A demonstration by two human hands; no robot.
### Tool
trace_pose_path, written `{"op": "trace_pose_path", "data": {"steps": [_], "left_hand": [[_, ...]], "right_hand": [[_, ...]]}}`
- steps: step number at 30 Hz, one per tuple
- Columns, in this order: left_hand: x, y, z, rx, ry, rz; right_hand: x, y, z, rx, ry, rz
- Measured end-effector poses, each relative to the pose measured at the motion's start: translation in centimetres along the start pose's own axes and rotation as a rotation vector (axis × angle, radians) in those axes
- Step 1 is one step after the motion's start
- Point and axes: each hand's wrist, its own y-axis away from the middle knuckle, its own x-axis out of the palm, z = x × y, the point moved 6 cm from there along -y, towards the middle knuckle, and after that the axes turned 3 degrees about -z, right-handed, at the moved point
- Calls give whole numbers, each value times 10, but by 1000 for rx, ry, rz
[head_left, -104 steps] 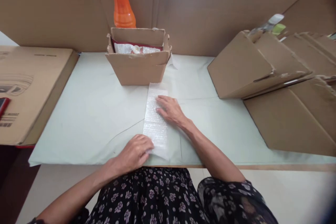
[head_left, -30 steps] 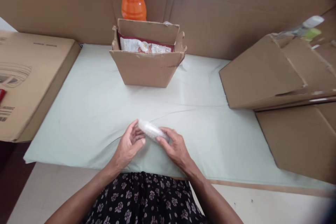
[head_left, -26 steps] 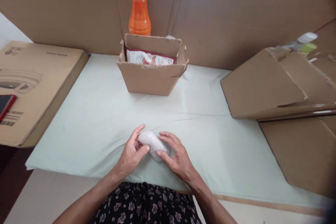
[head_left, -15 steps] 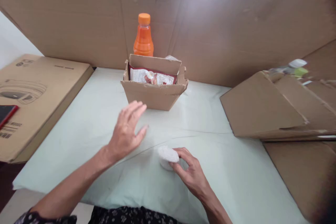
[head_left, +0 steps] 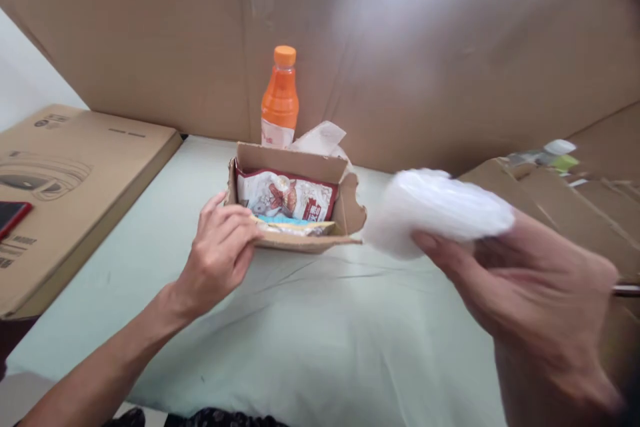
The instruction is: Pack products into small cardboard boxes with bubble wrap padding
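My left hand [head_left: 217, 250] is closed on the front left rim of a small open cardboard box [head_left: 295, 242]. The box leans toward me, and its inside shows. In it stands a red-and-white printed food packet [head_left: 285, 197], with a blue-and-yellow packet [head_left: 295, 223] in front. My right hand [head_left: 530, 287] is raised close to the camera at the right. Between its thumb and fingers is a rounded bundle wrapped in white translucent plastic [head_left: 440, 207], blurred by motion. What the wrapping covers cannot be made out.
Behind the box stand an orange drink bottle [head_left: 281, 97] and a crumpled clear plastic piece [head_left: 323, 138]. A flat carton [head_left: 110, 173] with a red-edged dark device [head_left: 13, 217] lies left. More cardboard with bottles [head_left: 555, 150] is at right. Tall cardboard [head_left: 425, 67] walls the back.
My right hand has lifted the white bundle off the cloth, up and to the right, closer to the camera. My left hand has reached the box and grips its rim; the box has tilted toward me.
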Motion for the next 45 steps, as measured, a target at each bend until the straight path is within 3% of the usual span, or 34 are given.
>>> {"op": "trace_pose_path", "data": {"steps": [2,4,7,10,14,18,21,23,25,27,29,31,33,35,37,39,42,45], "left_hand": [[-19,18,-16,-29,5,25],[-32,33,-27,-67,7,50],[-41,45,-34,-103,24,59],[-41,48,-34,-115,48,46],[-38,45,-30,-105,48,40],[-37,45,-30,-105,8,2],[-43,52,-28,-145,-33,-108],[-52,64,-21,-231,-41,-252],[-57,82,-9,-381,19,-373],[-50,106,9,-592,156,-384],[-32,131,25,-816,316,-300],[-11,150,38,-978,436,-216],[9,155,45,-1050,511,-155],[24,148,46,-1041,531,-119],[33,134,37,-982,499,-106],[39,125,18,-891,465,-63],[44,130,-12,-769,460,81],[43,144,-18,-734,436,109]], "right_hand": [[31,-27,36,-192,3,180],[76,-37,67,-346,-1,447],[145,-23,91,-462,176,869],[191,2,95,-468,333,1171],[219,20,100,-497,327,1291],[221,18,98,-443,308,1333],[190,0,94,-381,197,1264],[144,-20,82,-338,141,1054],[83,-32,57,-229,129,751],[27,-20,21,-62,157,484],[1,17,-12,90,142,371],[20,67,-32,228,-7,466],[61,107,-34,297,-122,515],[100,128,-29,323,-207,494],[122,132,-32,377,-254,436],[122,131,-50,459,-284,382],[96,136,-86,560,-308,330],[73,148,-109,603,-304,293]]}}
